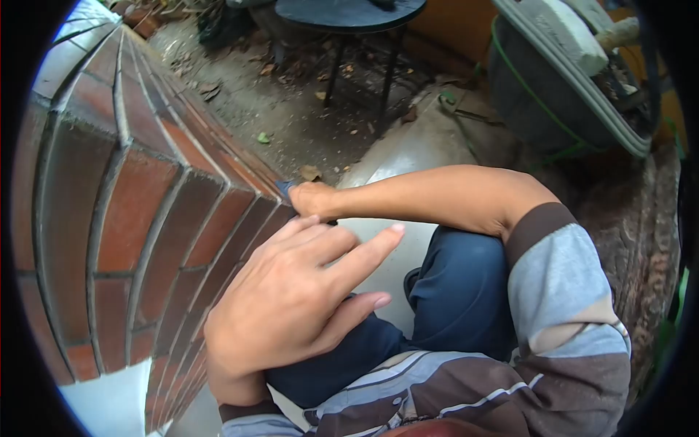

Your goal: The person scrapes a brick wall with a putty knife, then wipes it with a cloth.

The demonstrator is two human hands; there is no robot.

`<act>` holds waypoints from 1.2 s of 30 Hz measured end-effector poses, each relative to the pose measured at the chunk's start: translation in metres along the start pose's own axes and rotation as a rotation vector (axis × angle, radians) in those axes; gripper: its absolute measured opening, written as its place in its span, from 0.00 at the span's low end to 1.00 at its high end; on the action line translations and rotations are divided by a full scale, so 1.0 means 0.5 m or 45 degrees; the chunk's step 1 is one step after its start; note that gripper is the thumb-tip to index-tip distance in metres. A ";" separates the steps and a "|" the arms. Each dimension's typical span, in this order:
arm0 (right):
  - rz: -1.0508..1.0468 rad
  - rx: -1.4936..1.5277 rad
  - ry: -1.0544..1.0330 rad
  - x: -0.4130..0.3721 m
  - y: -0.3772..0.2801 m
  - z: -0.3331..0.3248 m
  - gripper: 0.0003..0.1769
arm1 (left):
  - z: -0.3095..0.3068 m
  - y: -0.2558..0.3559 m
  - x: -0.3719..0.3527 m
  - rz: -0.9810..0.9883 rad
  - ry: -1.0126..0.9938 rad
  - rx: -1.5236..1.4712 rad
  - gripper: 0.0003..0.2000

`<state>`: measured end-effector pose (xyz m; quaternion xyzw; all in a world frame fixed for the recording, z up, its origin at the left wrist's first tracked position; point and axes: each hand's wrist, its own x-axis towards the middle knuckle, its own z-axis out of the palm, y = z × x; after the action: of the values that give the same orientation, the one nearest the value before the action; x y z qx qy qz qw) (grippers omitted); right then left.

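My left hand is in front of the edge of the brick wall, back of the hand up. Its index finger and thumb stretch apart to the right, and the other fingers reach toward the wall's corner. No object shows in it. Beyond it, my right hand is closed against the far part of the same brick corner. A small blue-grey piece sticks out past its fingers; what it belongs to is hidden.
A dark round table on thin legs stands ahead on the dirt floor with dry leaves. At the upper right leans a grey tub with a white block and rubble. My bent knees are close below the hands.
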<state>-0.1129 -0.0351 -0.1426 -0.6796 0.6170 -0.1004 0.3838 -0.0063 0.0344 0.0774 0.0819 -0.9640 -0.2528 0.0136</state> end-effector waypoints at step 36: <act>-0.001 -0.530 -1.419 -0.016 0.014 0.132 0.30 | 0.359 -0.060 0.058 -0.137 -1.236 0.466 0.22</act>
<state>-0.0797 -0.0012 -0.1899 -0.6910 0.3291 0.3945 0.5086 -0.0426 0.0909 -0.0942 0.0059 -0.8821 -0.0893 -0.4626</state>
